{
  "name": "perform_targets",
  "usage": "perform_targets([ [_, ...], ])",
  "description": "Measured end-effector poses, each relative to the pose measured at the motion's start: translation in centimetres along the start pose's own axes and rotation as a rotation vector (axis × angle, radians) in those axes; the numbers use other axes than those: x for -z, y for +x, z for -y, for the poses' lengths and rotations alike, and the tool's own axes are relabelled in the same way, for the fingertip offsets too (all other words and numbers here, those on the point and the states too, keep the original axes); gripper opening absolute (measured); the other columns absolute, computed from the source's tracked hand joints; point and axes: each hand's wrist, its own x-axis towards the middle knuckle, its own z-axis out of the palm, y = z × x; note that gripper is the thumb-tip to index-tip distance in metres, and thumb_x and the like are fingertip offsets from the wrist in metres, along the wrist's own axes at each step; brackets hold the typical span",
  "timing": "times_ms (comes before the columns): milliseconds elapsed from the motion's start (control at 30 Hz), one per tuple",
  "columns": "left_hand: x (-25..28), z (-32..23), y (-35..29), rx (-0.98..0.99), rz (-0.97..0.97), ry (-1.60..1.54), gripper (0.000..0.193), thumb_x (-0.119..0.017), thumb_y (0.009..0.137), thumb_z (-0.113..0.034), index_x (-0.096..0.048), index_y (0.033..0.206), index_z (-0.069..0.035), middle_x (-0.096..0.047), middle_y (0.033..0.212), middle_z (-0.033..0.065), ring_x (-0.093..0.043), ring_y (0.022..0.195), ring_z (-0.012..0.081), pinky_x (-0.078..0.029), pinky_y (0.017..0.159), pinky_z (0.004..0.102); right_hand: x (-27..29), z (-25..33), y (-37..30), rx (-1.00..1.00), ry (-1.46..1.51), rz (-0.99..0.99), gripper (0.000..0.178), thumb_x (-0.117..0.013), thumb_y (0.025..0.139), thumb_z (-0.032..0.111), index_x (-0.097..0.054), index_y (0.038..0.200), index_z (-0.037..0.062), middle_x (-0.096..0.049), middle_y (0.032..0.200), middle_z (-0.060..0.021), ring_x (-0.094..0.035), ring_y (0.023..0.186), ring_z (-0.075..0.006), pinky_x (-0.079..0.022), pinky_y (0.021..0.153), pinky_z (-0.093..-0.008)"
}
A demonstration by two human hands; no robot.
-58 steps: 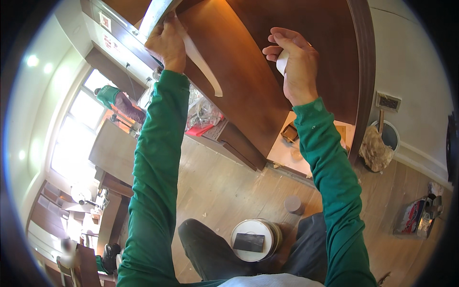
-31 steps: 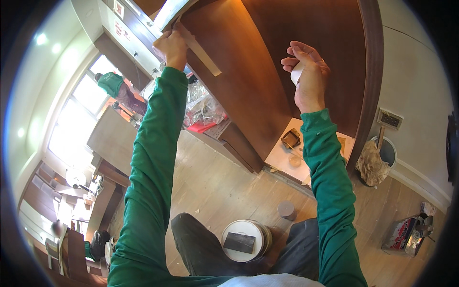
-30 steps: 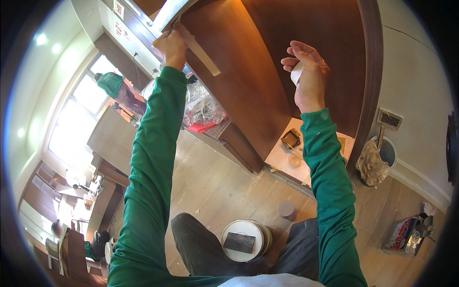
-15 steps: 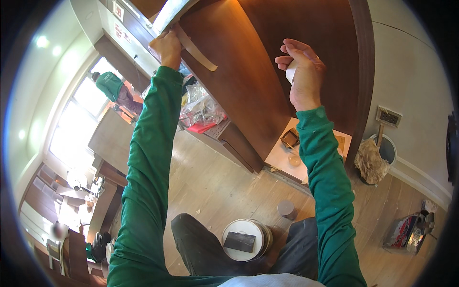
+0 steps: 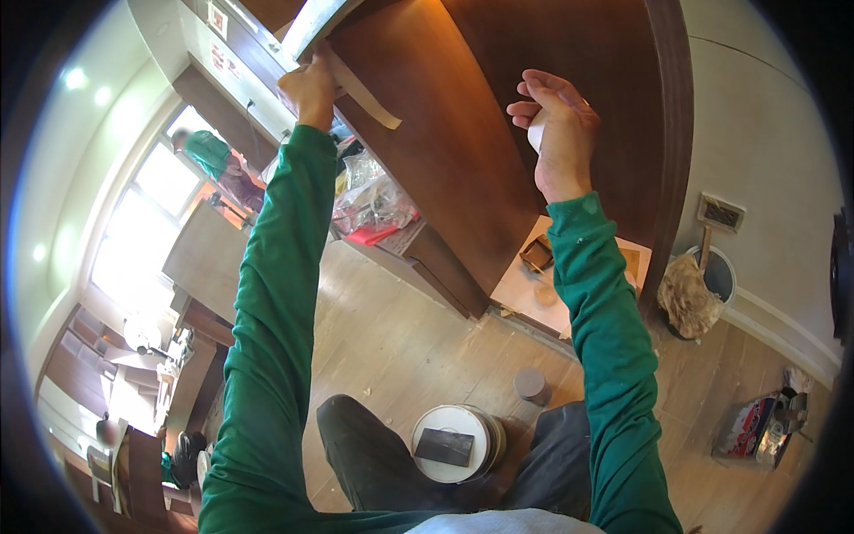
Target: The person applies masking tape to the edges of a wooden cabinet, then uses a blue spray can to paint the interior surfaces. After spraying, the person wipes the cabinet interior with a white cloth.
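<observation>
A room with a pale wood floor (image 5: 391, 347) and bright windows at the left of the frame. A strip of tan tape (image 5: 366, 92) lies on a dark brown wooden panel (image 5: 463, 151) in the upper centre. The left hand (image 5: 309, 87) pinches the strip's upper end. The right hand (image 5: 559, 133), upper right, curls around a small white object (image 5: 535, 138). Below, at bottom centre, a white bucket (image 5: 454, 416) carries a dark flat thing (image 5: 447, 446) on its lid. At right, a round bin (image 5: 712, 276) holds crumpled tan material (image 5: 688, 298).

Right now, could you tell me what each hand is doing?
Left hand: closed on the tape strip.
Right hand: curled around a small white object.
</observation>
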Motion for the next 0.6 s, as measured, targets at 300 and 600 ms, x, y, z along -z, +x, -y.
perform_targets([
  [300,0.3,0.4,-2.9,0.112,0.099,-0.174,0.031,-0.071,0.086,-0.019,-0.068,0.093,0.012,-0.068,0.079,0.0127,-0.066,0.062,0.0200,-0.058,0.054,0.0306,-0.4,-0.8,-0.4,-0.041,-0.014,0.022,0.015,-0.065,0.088,0.009,-0.070,0.099,0.0005,-0.067,0.089,-0.0089,-0.066,0.067,-0.0156,-0.052,0.061,-0.0262],
  [600,0.7,-0.8,-2.4,0.142,0.049,-0.062,0.030,-0.075,0.081,-0.022,-0.067,0.073,0.005,-0.065,0.070,0.0114,-0.063,0.054,0.0182,-0.052,0.045,0.0303,-0.3,-1.7,-0.4,-0.057,-0.057,0.032,0.014,-0.065,0.088,0.009,-0.070,0.098,0.0005,-0.067,0.089,-0.0087,-0.065,0.066,-0.0151,-0.051,0.060,-0.0256],
])
